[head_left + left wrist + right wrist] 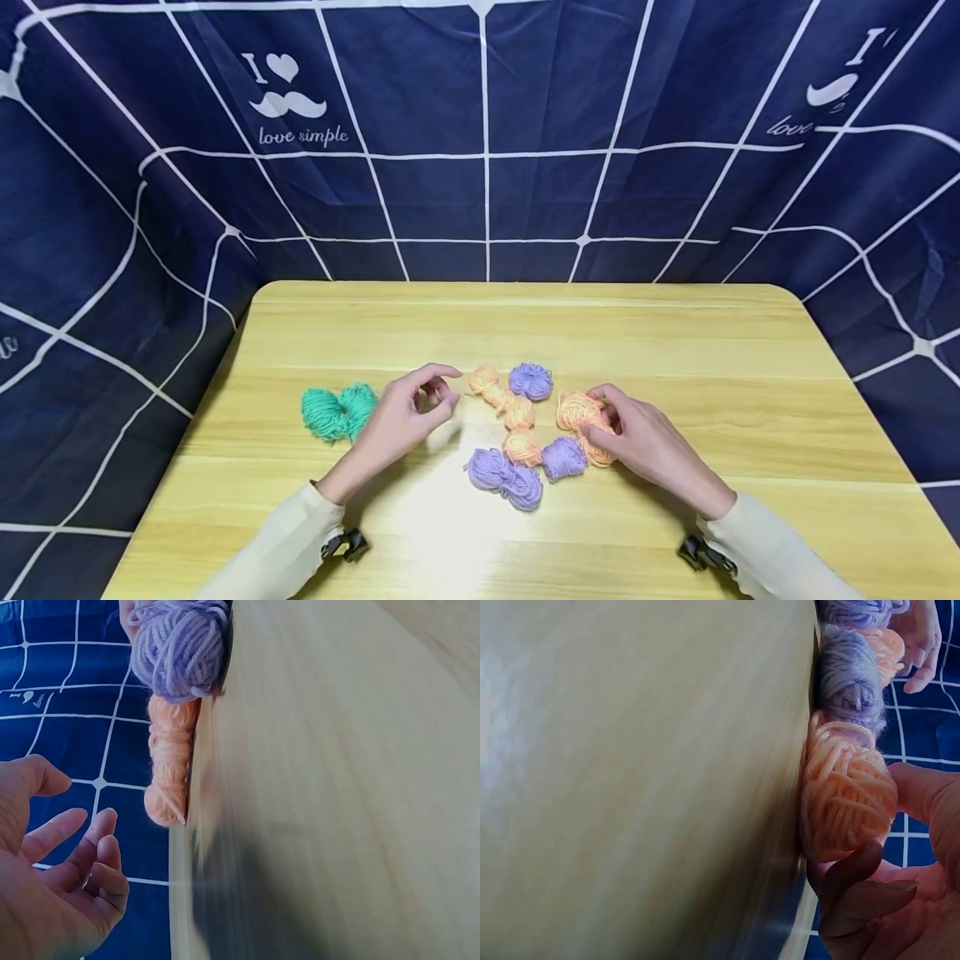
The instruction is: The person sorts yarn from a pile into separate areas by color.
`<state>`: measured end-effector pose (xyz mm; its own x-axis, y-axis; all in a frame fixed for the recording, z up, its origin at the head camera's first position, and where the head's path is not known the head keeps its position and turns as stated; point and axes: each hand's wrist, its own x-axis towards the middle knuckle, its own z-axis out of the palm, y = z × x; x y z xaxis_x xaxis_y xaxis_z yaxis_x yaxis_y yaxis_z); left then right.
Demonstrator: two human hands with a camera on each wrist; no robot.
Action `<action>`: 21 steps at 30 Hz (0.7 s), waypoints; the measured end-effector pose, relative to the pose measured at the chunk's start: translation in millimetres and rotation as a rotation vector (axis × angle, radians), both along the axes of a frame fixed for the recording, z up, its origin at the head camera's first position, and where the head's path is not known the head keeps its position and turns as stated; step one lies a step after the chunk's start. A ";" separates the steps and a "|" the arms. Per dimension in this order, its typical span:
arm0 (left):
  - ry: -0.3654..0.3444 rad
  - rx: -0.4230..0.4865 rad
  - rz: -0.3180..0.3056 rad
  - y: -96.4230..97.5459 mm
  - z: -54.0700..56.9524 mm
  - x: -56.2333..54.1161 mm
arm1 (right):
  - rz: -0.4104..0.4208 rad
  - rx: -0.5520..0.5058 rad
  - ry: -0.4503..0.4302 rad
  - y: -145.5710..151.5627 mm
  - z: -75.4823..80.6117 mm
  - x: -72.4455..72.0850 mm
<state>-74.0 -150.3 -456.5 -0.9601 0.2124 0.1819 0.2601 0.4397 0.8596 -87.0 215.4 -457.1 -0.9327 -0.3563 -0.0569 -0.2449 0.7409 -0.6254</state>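
Observation:
My right hand grips a peach-orange yarn skein at the right of the yarn group. In the right wrist view the thumb lies on one side of this skein and curled fingers on the other, close to the tabletop. My left hand hovers over the table with loosely bent fingers and nothing between them. It is between a green yarn skein, tied in at the middle, and a narrow peach skein. The left wrist view shows this hand apart from the peach yarn.
Around the peach yarn lie a purple ball at the back, a small purple skein and a larger purple skein in front. All rest on a wooden table. Dark blue cloth with white lines stands behind.

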 end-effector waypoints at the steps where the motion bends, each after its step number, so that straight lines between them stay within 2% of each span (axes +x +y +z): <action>1: -0.002 0.000 -0.003 1.2 -0.2 -0.7 | 0.001 -0.002 0.000 0.1 -0.1 0.0; 8: -0.006 0.028 -0.048 12.6 -4.4 -5.7 | 0.011 -0.015 -0.002 -0.2 -0.6 0.1; 21: -0.036 0.052 -0.091 25.7 -11.3 -15.2 | 0.009 -0.032 0.006 0.8 -2.3 0.5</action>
